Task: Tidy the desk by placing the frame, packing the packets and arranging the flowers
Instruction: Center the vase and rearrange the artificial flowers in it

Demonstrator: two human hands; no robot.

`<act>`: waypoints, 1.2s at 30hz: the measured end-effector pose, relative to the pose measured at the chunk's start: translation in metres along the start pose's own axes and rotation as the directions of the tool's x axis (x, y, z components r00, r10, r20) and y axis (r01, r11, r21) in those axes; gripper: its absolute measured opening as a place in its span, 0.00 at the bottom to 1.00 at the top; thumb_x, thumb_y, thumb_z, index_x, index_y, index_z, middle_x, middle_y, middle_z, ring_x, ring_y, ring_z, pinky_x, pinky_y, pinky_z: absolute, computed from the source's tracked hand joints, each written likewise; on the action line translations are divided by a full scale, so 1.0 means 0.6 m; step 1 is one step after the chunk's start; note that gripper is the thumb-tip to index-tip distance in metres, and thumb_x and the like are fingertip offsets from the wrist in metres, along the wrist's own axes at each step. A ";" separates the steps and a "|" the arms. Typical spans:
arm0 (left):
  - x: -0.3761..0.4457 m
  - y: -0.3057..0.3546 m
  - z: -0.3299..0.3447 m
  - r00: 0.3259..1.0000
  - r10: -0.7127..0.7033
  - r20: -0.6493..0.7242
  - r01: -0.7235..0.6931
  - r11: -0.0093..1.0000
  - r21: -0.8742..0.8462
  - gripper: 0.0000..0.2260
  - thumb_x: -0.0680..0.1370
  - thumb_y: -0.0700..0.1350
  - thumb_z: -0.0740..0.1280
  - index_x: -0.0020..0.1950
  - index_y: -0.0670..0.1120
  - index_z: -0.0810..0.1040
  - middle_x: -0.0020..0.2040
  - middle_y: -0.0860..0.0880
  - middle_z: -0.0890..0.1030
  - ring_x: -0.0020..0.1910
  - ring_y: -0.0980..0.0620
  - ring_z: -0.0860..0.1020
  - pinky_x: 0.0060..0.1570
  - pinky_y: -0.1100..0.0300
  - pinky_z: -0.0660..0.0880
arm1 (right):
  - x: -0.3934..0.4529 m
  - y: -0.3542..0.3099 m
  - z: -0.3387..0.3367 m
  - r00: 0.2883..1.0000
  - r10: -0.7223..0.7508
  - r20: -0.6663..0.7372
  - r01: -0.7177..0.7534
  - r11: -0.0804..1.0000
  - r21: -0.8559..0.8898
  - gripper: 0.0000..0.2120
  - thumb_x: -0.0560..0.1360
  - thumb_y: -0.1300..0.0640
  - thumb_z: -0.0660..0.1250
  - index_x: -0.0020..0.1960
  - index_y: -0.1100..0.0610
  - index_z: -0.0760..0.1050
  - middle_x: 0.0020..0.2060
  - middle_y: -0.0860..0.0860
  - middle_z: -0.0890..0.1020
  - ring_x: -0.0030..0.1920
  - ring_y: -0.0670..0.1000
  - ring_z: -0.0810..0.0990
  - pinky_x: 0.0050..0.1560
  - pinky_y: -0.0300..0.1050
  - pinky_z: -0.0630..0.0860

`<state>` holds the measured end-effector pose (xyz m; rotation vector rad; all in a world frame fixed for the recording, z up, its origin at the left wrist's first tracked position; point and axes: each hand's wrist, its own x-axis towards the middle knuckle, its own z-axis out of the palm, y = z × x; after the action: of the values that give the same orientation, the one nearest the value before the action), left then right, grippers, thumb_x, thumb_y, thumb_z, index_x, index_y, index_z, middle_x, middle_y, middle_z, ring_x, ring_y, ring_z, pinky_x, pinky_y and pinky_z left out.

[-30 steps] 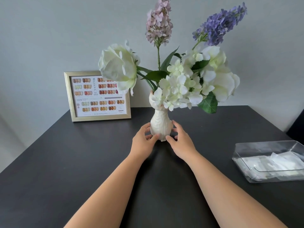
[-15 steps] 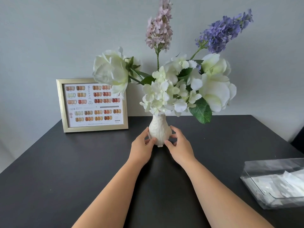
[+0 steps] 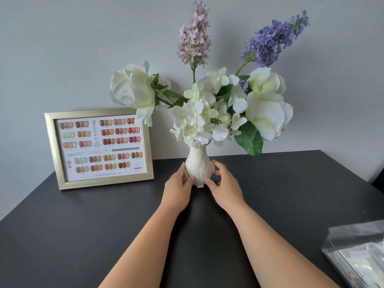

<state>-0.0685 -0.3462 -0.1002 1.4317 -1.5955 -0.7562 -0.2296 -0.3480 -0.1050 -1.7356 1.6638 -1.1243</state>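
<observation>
A white ribbed vase [image 3: 199,169] stands upright near the back of the black desk [image 3: 83,229]. It holds white flowers [image 3: 209,115], a pink lilac spray [image 3: 194,36] and a purple spray [image 3: 274,38]. My left hand [image 3: 176,190] cups the vase's left side and my right hand [image 3: 225,187] cups its right side, fingertips touching its base. A gold frame [image 3: 99,147] with a nail colour chart stands upright against the wall, left of the vase. A clear plastic box [image 3: 361,254] with white packets inside lies at the lower right.
A pale grey wall rises right behind the desk. The desk's left edge runs diagonally at the lower left. A dark object shows past the desk's right edge.
Both hands have slid the vase farther back toward the wall, still holding it. The view has tilted, so the plastic box sits lower and partly out of the picture.
</observation>
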 end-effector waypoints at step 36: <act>-0.025 0.076 -0.066 0.961 0.045 -0.274 -0.151 0.913 -0.379 0.25 0.80 0.45 0.65 0.75 0.60 0.62 0.71 0.62 0.68 0.65 0.66 0.70 0.62 0.64 0.68 | -0.031 -0.060 -0.071 0.913 -0.016 -0.407 0.252 0.806 0.535 0.27 0.73 0.57 0.71 0.64 0.39 0.62 0.58 0.38 0.75 0.50 0.41 0.79 0.43 0.31 0.75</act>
<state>-0.0551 -0.3202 -0.0452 1.0938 -1.2178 -0.7477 -0.2421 -0.3166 -0.0570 -1.2963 1.1942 -1.9096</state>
